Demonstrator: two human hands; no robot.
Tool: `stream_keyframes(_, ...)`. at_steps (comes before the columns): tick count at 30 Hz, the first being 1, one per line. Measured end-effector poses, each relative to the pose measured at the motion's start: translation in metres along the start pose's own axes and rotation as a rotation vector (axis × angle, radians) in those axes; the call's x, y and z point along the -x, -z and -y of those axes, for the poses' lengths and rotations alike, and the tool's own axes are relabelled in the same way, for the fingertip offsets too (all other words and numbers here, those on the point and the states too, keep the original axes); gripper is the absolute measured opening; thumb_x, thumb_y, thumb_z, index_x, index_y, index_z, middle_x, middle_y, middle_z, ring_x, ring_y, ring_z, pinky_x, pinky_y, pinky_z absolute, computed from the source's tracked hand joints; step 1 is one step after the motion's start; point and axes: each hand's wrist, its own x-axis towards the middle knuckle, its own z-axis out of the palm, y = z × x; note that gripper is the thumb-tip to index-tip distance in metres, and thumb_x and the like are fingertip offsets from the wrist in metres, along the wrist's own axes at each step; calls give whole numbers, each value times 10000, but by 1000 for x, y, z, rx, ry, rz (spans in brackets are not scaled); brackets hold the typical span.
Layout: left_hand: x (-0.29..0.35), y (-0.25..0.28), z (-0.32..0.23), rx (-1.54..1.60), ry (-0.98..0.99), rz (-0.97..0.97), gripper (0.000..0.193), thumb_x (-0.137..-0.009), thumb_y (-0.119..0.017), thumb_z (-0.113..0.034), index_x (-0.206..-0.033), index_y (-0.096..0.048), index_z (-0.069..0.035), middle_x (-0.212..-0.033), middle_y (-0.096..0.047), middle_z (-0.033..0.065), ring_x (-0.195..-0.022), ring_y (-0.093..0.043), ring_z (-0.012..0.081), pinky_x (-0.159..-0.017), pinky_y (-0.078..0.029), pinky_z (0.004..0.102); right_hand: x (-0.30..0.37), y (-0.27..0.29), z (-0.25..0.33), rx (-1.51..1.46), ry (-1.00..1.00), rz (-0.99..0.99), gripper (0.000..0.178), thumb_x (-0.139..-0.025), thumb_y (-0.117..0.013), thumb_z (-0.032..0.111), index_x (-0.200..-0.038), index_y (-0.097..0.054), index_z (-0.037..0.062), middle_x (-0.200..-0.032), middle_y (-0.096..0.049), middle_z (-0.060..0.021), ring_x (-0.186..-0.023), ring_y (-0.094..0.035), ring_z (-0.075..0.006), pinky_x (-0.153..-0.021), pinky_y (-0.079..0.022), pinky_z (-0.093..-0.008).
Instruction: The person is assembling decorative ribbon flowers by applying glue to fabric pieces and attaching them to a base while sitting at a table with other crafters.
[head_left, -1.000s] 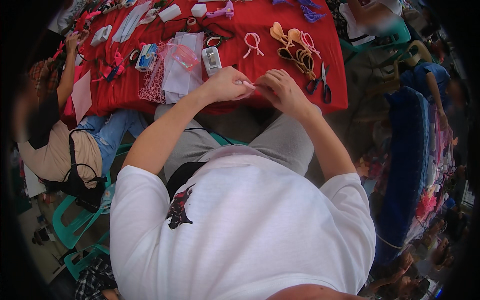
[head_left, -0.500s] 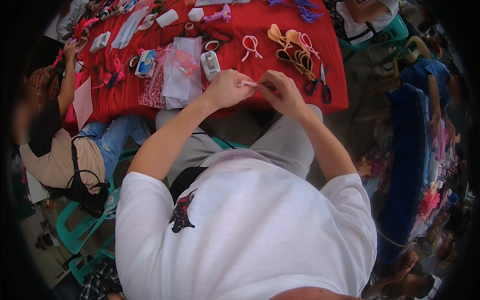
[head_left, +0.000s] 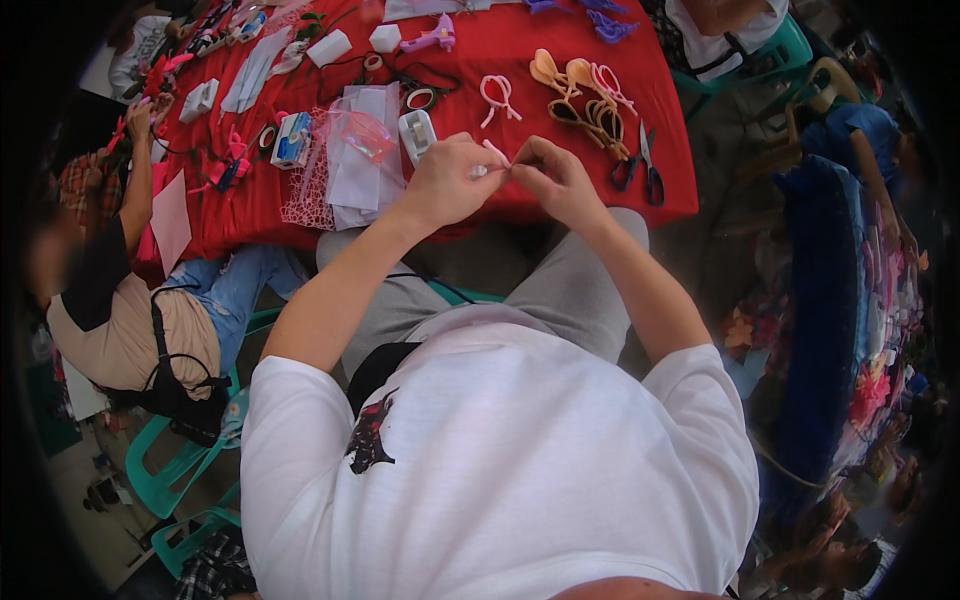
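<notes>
Close to the table's near edge, my left hand (head_left: 452,182) is closed round a pale pink pipe cleaner (head_left: 495,152), whose upper end sticks out past the fingers. My right hand (head_left: 562,184) meets it, thumb and forefinger pinched at the pink piece; the exact grip is too small to make out. Just beyond my left hand stands a white tape dispenser (head_left: 416,132). Past the fingertips lies a looped pink pipe-cleaner shape (head_left: 498,101). Tan and brown looped pipe-cleaner shapes (head_left: 592,108) lie beyond my right hand, with dark-handled scissors (head_left: 645,168) beside them.
A red cloth (head_left: 540,30) covers the table. Left of my hands are white sheets (head_left: 350,190), pink netting (head_left: 308,190) and a blue-white box (head_left: 291,140). Farther back lie a purple glue gun (head_left: 432,36) and purple shapes (head_left: 608,26). Another person (head_left: 140,320) sits at my left.
Both hands stay together in nearly the same place. The pink pipe cleaner now points more upward from my left hand, and my right fingers have closed in slightly. The view has shifted a little.
</notes>
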Motion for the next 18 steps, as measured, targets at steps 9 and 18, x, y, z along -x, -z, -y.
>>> stream_keyframes(9, -3, 7, 19, 588, 480, 236, 134, -826, -697, -106, -871, -746, 10, -773, -705, 67, -698, -643, 92, -617, -482, 236, 9, -3, 16, 674, 469, -81, 240, -840, -683, 108, -1074, -628, 101, -985, -670, -29, -954, -637, -196, -987, -377, -416)
stream_keyframes(18, -5, 14, 13, 670, 474, 365, 171, -916, -661, -106, -955, -707, 55, -839, -696, 79, -778, -643, 95, -704, -496, 207, 8, 5, 18, 995, 756, -12, 375, -799, -593, 120, -1162, -630, 38, -1030, -626, -59, -986, -597, -197, -983, -403, -397)
